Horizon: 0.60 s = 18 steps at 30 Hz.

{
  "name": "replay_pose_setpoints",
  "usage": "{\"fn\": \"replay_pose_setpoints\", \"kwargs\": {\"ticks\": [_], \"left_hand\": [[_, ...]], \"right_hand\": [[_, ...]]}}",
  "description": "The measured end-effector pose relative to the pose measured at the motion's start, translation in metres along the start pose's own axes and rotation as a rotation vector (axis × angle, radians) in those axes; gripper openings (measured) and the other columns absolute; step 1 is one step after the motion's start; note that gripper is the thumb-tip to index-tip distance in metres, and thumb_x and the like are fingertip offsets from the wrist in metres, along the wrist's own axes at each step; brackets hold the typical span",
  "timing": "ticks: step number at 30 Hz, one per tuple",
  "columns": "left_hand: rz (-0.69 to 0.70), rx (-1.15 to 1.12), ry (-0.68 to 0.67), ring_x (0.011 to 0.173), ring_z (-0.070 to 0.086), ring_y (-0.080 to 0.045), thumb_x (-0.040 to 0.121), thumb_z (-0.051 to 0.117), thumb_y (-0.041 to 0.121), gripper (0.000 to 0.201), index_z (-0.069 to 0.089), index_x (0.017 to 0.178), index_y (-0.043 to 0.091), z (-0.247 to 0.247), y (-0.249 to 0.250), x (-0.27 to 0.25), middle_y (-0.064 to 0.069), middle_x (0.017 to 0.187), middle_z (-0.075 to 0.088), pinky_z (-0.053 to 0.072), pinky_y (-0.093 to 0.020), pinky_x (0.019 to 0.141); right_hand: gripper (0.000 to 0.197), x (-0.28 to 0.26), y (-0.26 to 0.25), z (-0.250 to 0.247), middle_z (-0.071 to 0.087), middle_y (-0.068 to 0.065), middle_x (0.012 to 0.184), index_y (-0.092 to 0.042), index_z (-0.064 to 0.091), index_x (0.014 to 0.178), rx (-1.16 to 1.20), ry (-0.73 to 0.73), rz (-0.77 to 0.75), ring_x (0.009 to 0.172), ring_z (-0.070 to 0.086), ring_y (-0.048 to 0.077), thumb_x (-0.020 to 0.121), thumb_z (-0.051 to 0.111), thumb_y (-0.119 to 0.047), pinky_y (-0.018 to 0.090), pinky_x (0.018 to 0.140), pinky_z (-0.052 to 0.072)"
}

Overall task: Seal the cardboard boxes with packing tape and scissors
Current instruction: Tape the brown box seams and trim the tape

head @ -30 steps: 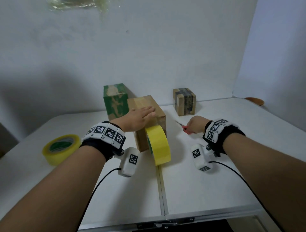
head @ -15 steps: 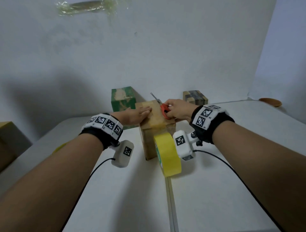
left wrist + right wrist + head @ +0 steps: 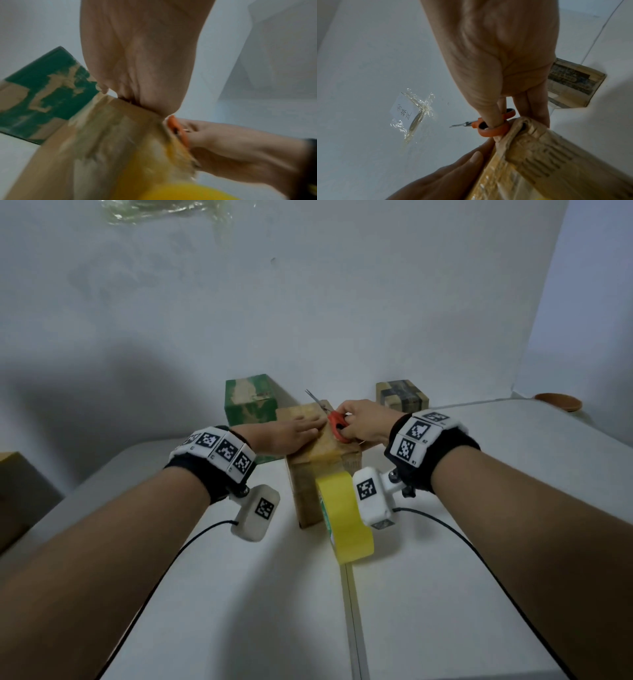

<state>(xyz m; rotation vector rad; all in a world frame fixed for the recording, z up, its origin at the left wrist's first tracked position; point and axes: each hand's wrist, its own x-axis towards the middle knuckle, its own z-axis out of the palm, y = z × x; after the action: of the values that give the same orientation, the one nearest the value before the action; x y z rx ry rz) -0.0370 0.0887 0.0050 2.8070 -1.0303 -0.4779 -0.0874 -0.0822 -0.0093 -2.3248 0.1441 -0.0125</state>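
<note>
A brown cardboard box point(image 3: 310, 477) stands mid-table with a yellow tape roll point(image 3: 344, 518) against its front; a tape strip runs from the roll up over the top edge. My left hand point(image 3: 303, 430) lies flat on the box top, fingers straight, pressing it. My right hand point(image 3: 347, 424) grips red-handled scissors point(image 3: 337, 422) at the box's right top edge, blades pointing up and away. In the right wrist view my thumb passes through a scissor ring point(image 3: 494, 129), right beside the taped box corner point(image 3: 530, 148). The left wrist view shows the palm point(image 3: 140, 67) on the box point(image 3: 82, 135).
Behind the brown box stands a green box point(image 3: 250, 400), and a small taped box point(image 3: 402, 400) sits at the back right. A brown dish point(image 3: 558, 405) lies far right, another carton point(image 3: 13, 491) at the left edge. A seam point(image 3: 352, 611) crosses the white table.
My right hand lifted the scissors off the table and brought them to the box's top right edge. The left hand stayed flat on the box. The view moved closer.
</note>
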Motion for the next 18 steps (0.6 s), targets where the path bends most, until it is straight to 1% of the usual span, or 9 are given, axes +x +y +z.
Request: {"fn": "replay_pose_setpoints", "kwargs": {"ticks": [3, 7, 9, 11, 12, 13, 14, 16, 18], "left_hand": [[0.068, 0.017, 0.028, 0.148, 0.006, -0.013, 0.106, 0.020, 0.035, 0.050, 0.013, 0.155, 0.024, 0.012, 0.005, -0.024, 0.007, 0.162, 0.008, 0.002, -0.025, 0.116], [0.114, 0.004, 0.103, 0.147, 0.011, -0.010, 0.106, 0.024, 0.038, 0.049, 0.022, 0.153, 0.026, 0.025, 0.010, -0.043, 0.010, 0.160, 0.015, 0.007, -0.026, 0.116], [0.148, 0.046, 0.164, 0.148, 0.011, -0.011, 0.105, 0.027, 0.039, 0.051, 0.022, 0.153, 0.026, 0.033, 0.007, -0.045, 0.008, 0.160, 0.016, 0.009, -0.028, 0.117], [0.202, 0.055, 0.202, 0.148, 0.011, -0.013, 0.104, 0.030, 0.039, 0.052, 0.020, 0.154, 0.026, 0.039, -0.001, -0.041, 0.007, 0.160, 0.018, 0.010, -0.031, 0.119], [0.228, 0.038, 0.209, 0.148, 0.011, -0.013, 0.104, 0.030, 0.037, 0.051, 0.020, 0.154, 0.027, 0.041, -0.005, -0.038, 0.007, 0.160, 0.019, 0.011, -0.033, 0.120], [0.247, 0.015, 0.214, 0.148, 0.011, -0.013, 0.104, 0.030, 0.037, 0.050, 0.021, 0.153, 0.029, 0.042, -0.010, -0.035, 0.009, 0.160, 0.019, 0.011, -0.035, 0.121], [0.261, -0.009, 0.218, 0.148, 0.011, -0.013, 0.104, 0.031, 0.036, 0.049, 0.021, 0.153, 0.031, 0.042, -0.013, -0.033, 0.009, 0.159, 0.020, 0.012, -0.036, 0.121], [0.266, -0.059, 0.219, 0.147, 0.017, -0.014, 0.104, 0.034, 0.037, 0.049, 0.024, 0.151, 0.034, 0.042, -0.019, -0.029, 0.007, 0.159, 0.023, 0.016, -0.034, 0.120], [0.250, -0.107, 0.229, 0.140, 0.031, -0.015, 0.102, 0.040, 0.039, 0.049, 0.031, 0.149, 0.033, 0.041, -0.021, -0.027, 0.006, 0.156, 0.030, 0.025, -0.029, 0.115]], "right_hand": [[0.027, -0.001, -0.005, -0.002, 0.061, 0.007, 0.103, -0.022, 0.056, 0.110, 0.001, -0.006, 0.015, 0.100, 0.065, 0.029, 0.090, 0.063, -0.005, 0.049, 0.087, 0.057], [0.035, -0.003, -0.012, -0.002, 0.064, 0.012, 0.118, -0.014, 0.060, 0.121, -0.094, 0.030, -0.009, 0.109, 0.063, 0.030, 0.087, 0.067, -0.007, 0.044, 0.096, 0.052], [0.035, -0.005, -0.010, -0.001, 0.064, 0.012, 0.120, -0.013, 0.060, 0.123, -0.136, 0.071, -0.027, 0.110, 0.061, 0.029, 0.088, 0.066, -0.011, 0.043, 0.096, 0.051], [0.033, -0.009, -0.005, 0.001, 0.064, 0.011, 0.119, -0.013, 0.060, 0.121, -0.134, 0.101, -0.054, 0.105, 0.062, 0.028, 0.088, 0.065, -0.013, 0.039, 0.087, 0.054], [0.032, -0.012, -0.002, 0.002, 0.064, 0.009, 0.116, -0.014, 0.060, 0.119, -0.130, 0.113, -0.082, 0.100, 0.061, 0.025, 0.088, 0.065, -0.014, 0.032, 0.077, 0.053], [0.031, -0.016, 0.001, 0.005, 0.063, 0.006, 0.112, -0.014, 0.061, 0.118, -0.128, 0.130, -0.118, 0.096, 0.058, 0.021, 0.088, 0.066, -0.016, 0.025, 0.068, 0.048], [0.029, -0.021, 0.003, 0.008, 0.063, 0.003, 0.108, -0.016, 0.062, 0.116, -0.119, 0.150, -0.159, 0.094, 0.056, 0.018, 0.088, 0.067, -0.018, 0.023, 0.063, 0.041], [0.027, -0.028, 0.006, 0.017, 0.064, -0.001, 0.101, -0.019, 0.064, 0.111, -0.063, 0.177, -0.226, 0.093, 0.058, 0.016, 0.085, 0.069, -0.020, 0.024, 0.065, 0.037], [0.026, -0.032, 0.010, 0.024, 0.066, 0.000, 0.099, -0.020, 0.064, 0.108, -0.029, 0.178, -0.252, 0.093, 0.060, 0.018, 0.084, 0.069, -0.017, 0.021, 0.063, 0.039]]}}
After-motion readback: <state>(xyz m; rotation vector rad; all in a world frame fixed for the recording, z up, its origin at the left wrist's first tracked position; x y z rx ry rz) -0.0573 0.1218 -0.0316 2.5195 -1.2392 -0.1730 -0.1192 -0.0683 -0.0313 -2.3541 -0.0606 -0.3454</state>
